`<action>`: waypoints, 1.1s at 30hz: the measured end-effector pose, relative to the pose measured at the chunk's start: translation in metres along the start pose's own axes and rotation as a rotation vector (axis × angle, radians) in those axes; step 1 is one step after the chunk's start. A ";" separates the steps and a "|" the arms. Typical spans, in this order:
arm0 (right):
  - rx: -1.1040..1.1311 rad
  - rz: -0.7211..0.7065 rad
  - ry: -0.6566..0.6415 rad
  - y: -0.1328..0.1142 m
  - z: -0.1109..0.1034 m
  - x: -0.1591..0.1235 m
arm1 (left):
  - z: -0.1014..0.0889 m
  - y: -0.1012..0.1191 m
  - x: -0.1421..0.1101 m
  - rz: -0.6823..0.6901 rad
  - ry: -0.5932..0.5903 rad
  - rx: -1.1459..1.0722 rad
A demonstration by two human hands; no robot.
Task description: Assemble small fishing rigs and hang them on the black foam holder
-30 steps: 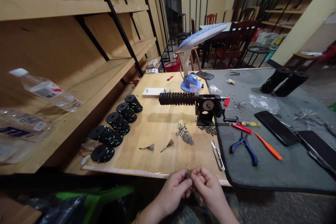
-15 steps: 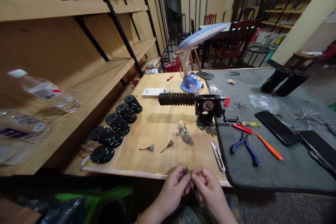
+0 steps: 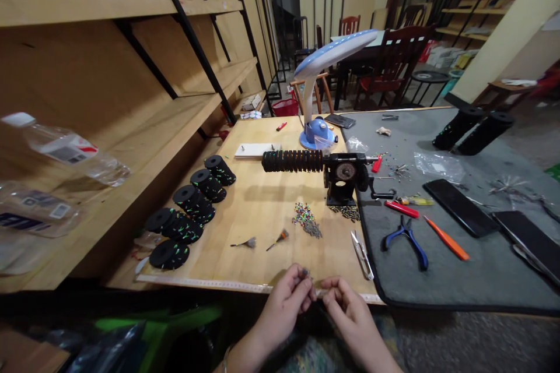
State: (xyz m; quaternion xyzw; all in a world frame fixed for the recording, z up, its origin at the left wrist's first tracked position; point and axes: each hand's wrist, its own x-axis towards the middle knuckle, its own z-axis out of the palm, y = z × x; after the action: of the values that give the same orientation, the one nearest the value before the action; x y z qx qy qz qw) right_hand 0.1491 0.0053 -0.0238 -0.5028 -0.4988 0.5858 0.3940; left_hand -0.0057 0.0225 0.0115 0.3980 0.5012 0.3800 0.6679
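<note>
While the left hand (image 3: 284, 306) pinches a tiny piece (image 3: 305, 272), the right hand (image 3: 349, 312)'s hold is unclear.

Tiny obj. (image 3: 305, 273) in L grip (image 3: 286, 301) unclear

Widest passage: the bare table (image 3: 212, 233) between the spools (image 3: 170, 254) on the left and the left tuft (image 3: 250, 242). Ahead of the left hand (image 3: 286, 303), the right tuft (image 3: 282, 236) and beads (image 3: 303, 214) obstruct at surface level. A lane runs between beads and snips (image 3: 361, 256), ending at the winder (image 3: 345, 172). Snips and pliers (image 3: 406, 243) hinder the right hand (image 3: 347, 310) rightward; a mat strip between them is passable.
</note>
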 end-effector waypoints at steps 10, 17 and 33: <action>-0.151 -0.057 0.064 0.005 -0.002 0.003 | -0.004 0.001 -0.001 0.007 0.008 0.017; -0.100 0.000 0.120 0.007 -0.003 0.003 | -0.005 -0.003 -0.001 0.049 0.024 0.073; -0.232 -0.173 0.223 0.010 0.008 -0.006 | 0.002 -0.017 -0.001 0.053 0.034 0.037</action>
State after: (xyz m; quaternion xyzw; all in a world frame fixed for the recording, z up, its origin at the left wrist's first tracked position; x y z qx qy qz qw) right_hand 0.1431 -0.0034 -0.0323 -0.5621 -0.5574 0.4289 0.4353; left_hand -0.0025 0.0152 -0.0032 0.4170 0.5085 0.3949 0.6416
